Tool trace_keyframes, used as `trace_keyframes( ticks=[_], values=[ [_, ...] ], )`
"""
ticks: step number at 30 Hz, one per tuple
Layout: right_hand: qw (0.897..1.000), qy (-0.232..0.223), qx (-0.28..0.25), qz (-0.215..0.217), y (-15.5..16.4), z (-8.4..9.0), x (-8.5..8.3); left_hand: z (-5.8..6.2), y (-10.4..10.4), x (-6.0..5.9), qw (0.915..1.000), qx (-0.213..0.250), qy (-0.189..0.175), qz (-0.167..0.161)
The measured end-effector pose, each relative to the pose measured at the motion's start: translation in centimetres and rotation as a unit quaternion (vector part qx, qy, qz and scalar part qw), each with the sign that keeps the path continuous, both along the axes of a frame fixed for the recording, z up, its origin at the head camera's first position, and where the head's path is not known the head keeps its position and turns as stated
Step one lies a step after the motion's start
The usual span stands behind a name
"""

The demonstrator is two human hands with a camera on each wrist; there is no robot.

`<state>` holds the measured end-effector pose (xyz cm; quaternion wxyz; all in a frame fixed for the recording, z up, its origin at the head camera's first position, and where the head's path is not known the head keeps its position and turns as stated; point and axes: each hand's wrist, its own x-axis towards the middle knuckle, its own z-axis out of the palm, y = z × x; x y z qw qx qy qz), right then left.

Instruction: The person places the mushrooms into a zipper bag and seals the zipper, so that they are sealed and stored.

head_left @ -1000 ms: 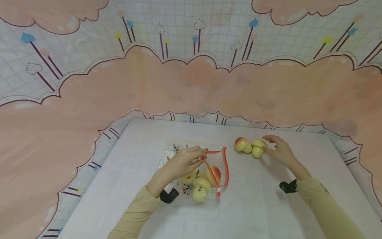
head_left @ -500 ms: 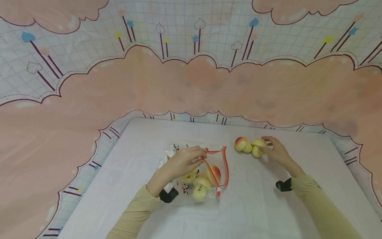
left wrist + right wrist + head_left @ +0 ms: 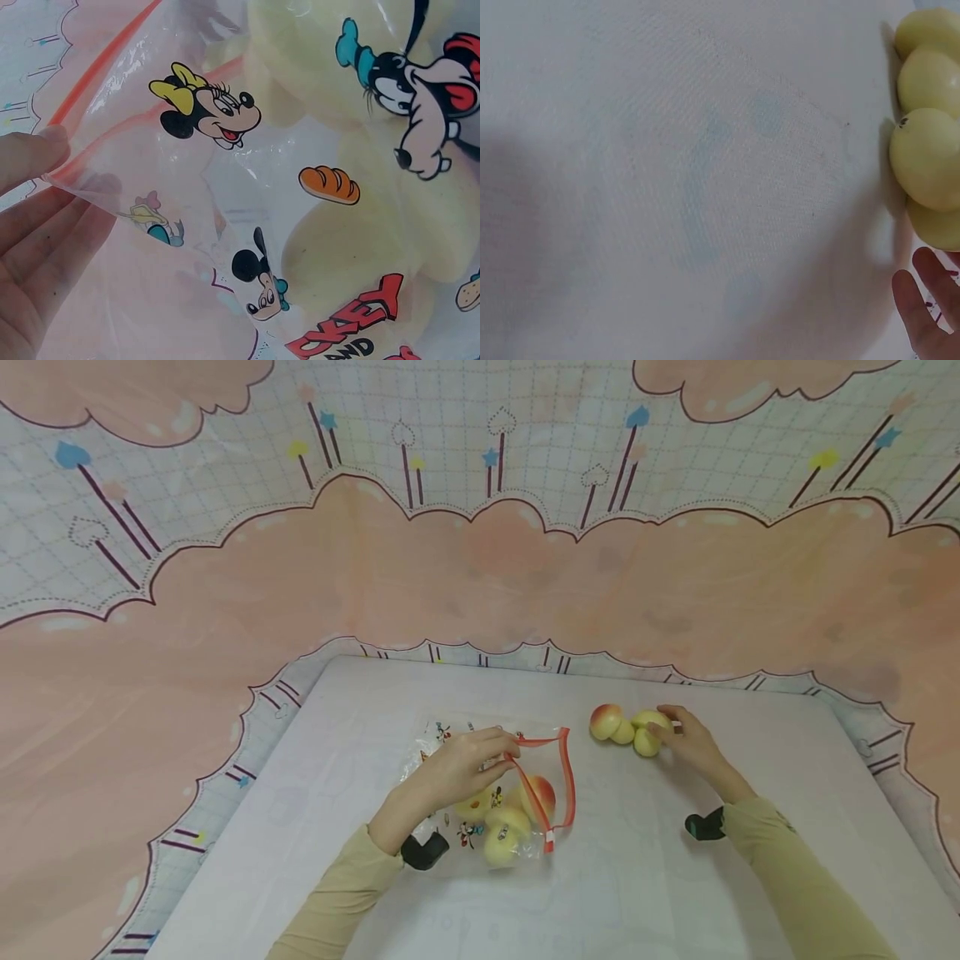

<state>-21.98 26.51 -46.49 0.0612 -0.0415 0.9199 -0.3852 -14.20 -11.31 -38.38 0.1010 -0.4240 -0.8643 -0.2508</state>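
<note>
In the head view my left hand (image 3: 461,767) pinches the red-edged mouth of a clear plastic zip bag (image 3: 567,781) printed with cartoon figures. Its thumb and fingers show on the bag's edge in the left wrist view. Through the plastic appear several yellow fruits (image 3: 501,843) and a red-and-yellow, peach-like fruit (image 3: 542,795). My right hand (image 3: 697,745) reaches in from the right, thumb and fingers spread about a pale yellow fruit (image 3: 651,719). In the right wrist view its fingers (image 3: 911,300) lie close beside the round yellow fruits (image 3: 928,159); contact is unclear.
Beside the pale yellow fruit sit a small round fruit (image 3: 647,742), another small yellow one (image 3: 622,732) and a red-blushed fruit (image 3: 605,722). All rest on a white table (image 3: 600,893). A patterned peach-coloured cloth (image 3: 480,577) hangs behind it.
My right hand has moved a little to the left, bringing its thumb in front of the yellow fruits. The left hand and the bag have stayed in place.
</note>
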Motion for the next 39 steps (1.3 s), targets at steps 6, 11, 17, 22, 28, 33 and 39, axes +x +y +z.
trace_keyframes(
  ticks=[6, 11, 17, 22, 28, 33, 39],
  values=[
    [1.000, -0.021, 0.003, -0.013, -0.1, -0.2, 0.1, 0.0, -0.1, 0.0, 1.0000, 0.000, 0.001, 0.000],
    [1.000, -0.015, 0.004, -0.016, -0.2, -0.1, 0.2, -0.1, -0.1, 0.0, 1.0000, -0.002, -0.004, 0.003],
    [1.000, -0.011, 0.004, -0.018, -0.3, 0.1, 0.3, -0.1, -0.1, 0.0, 1.0000, -0.002, -0.003, 0.003],
    [1.000, -0.007, 0.009, -0.023, -0.2, 0.1, 0.4, -0.1, -0.1, 0.1, 1.0000, 0.001, 0.001, 0.001],
    [1.000, -0.006, 0.012, -0.025, -0.1, 0.1, 0.5, -0.1, -0.1, 0.1, 1.0000, 0.001, -0.001, 0.002],
    [1.000, 0.000, 0.008, -0.031, -0.3, 0.4, 0.8, 0.0, 0.0, 0.0, 1.0000, 0.002, 0.001, 0.002],
    [0.999, 0.015, 0.000, -0.037, -0.3, 0.5, 1.2, 0.0, 0.1, 0.0, 1.0000, 0.003, 0.003, 0.002]
  ],
)
